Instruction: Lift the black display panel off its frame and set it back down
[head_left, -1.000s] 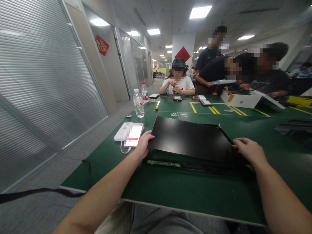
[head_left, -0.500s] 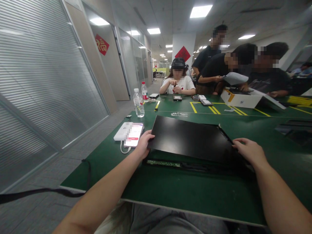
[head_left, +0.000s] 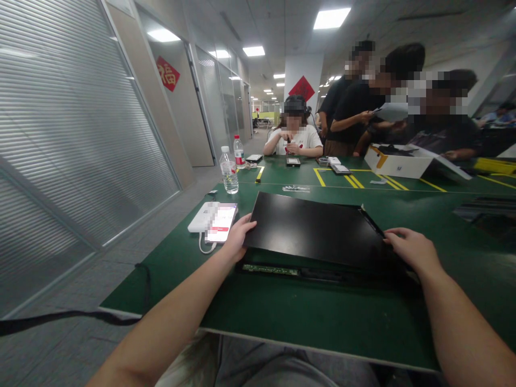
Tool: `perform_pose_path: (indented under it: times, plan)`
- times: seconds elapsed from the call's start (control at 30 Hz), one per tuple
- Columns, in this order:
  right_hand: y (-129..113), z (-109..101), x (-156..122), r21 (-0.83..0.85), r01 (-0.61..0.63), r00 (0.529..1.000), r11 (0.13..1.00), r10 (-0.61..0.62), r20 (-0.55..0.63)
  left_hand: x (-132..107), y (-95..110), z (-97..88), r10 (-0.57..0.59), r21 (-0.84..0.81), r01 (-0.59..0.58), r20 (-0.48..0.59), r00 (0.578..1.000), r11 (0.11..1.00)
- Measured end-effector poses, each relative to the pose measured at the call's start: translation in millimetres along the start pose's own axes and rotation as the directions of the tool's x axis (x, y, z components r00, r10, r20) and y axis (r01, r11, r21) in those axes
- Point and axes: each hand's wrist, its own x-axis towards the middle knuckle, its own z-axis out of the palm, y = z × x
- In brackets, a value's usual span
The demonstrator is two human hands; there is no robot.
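Observation:
A flat black panel [head_left: 314, 230] lies tilted on the green table [head_left: 306, 317], its near edge raised over a dark base with a green circuit strip [head_left: 270, 269]. My left hand [head_left: 237, 236] grips the panel's near left corner, fingers curled round the edge. My right hand [head_left: 411, 250] holds the near right corner, thumb on top.
A phone [head_left: 221, 221] lies on a white power bank with a cable, left of the panel. Two water bottles [head_left: 229, 172] stand behind it. Across the table sit and stand several people around a white box [head_left: 397, 164]. A glass wall runs along the left.
My hands and the panel have barely moved. The people at the far right have straightened up, and one has lifted a white sheet higher.

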Motion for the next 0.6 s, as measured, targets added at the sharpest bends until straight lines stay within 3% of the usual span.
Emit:
perform_pose_path:
  times: [0.1, 0.6]
  plan:
    - [-7.4, -7.2, -5.0, 0.053, -0.079, 0.995, 0.995, 0.076, 0.061, -0.4, 0.6, -0.1, -0.008, 0.016, 0.008, -0.013, 1.000, 1.000]
    - [-13.4, -13.4, -8.7, 0.020, -0.086, 0.990, 0.996, 0.084, 0.109, -0.5, 0.2, -0.5, -0.001, 0.058, 0.003, -0.043, 0.999, 0.998]
